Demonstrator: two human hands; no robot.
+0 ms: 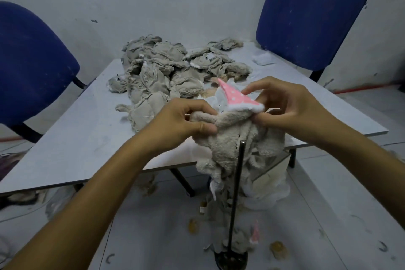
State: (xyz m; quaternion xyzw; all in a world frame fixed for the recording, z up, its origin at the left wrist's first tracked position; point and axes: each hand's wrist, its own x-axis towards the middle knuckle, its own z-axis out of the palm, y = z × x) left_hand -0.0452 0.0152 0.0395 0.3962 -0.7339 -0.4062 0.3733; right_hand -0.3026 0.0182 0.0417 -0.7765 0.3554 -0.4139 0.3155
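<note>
An unstuffed beige plush toy skin (pixel 228 138) is held in the air over the near edge of the grey worktop (pixel 76 138), between both hands. Its left side is gripped by the left hand (pixel 184 120), whose fingers (pixel 197 105) and thumb are curled round the fabric. At its top a pink dotted cone hat (pixel 235 96) is seen, and just under the hat's white brim the skin is pinched by the right hand (pixel 291 107), fingers clamped on it. The lower part hangs beside an upright black rod (pixel 237 182) on a round base. A pile of grey plush skins (pixel 162 72) is spread further back on the worktop, flanked by two blue chairs (pixel 32 61)
</note>
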